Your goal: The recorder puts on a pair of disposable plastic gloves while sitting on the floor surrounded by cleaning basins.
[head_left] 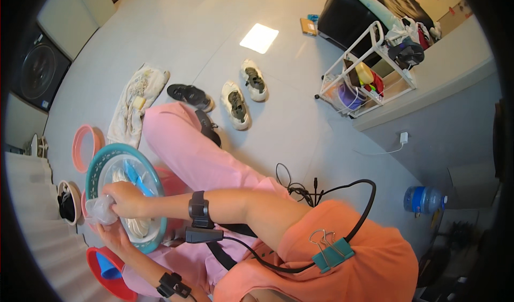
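Observation:
My right hand closes around a crumpled, translucent plastic bag at the left rim of a teal basin. Just below it, my left hand has its fingers against the bag's lower side. Inside the basin, a blue brush leans among whitish items that look like a shoe, partly hidden by my right hand and forearm. What the bag contains, if anything, I cannot make out.
A red basin holding something blue stands nearest, a pink basin farther off. Beyond lie a white towel with a yellowish block and white shoes. Black cables lie beside my leg; a white cart stands far right.

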Available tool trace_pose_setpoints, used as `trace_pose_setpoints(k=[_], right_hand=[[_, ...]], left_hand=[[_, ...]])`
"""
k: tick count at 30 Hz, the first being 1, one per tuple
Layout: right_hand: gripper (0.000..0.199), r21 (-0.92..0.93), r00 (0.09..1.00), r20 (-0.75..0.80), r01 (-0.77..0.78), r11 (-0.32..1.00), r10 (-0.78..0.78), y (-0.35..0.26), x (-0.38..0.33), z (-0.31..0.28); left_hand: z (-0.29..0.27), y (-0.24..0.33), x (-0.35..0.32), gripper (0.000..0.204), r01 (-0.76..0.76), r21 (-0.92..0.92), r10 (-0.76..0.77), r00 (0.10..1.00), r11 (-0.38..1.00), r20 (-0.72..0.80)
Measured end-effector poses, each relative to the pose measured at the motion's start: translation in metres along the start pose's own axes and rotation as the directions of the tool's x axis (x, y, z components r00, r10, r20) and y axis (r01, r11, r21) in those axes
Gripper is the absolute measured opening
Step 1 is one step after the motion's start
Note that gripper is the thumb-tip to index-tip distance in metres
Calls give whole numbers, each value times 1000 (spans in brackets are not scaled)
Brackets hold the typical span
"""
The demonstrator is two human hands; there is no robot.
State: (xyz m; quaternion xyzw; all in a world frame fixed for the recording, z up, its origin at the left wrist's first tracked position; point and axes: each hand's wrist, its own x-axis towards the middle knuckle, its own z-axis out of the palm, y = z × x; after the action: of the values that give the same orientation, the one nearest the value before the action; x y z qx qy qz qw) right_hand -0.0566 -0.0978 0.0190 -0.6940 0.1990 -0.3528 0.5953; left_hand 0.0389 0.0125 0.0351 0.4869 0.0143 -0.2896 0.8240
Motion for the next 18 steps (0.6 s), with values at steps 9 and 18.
trace_pose_setpoints(k=[9, 18], right_hand=[[29, -53, 980, -80, 180, 982, -183, 2, 6, -3], [32, -23, 944, 330, -6, 1000, 13, 7, 13, -22]], left_hand=[[-28, -17, 5, 63, -148, 458, 45, 973, 876, 228], [-31, -13, -10, 73, -156, 344, 51, 954, 926, 294]])
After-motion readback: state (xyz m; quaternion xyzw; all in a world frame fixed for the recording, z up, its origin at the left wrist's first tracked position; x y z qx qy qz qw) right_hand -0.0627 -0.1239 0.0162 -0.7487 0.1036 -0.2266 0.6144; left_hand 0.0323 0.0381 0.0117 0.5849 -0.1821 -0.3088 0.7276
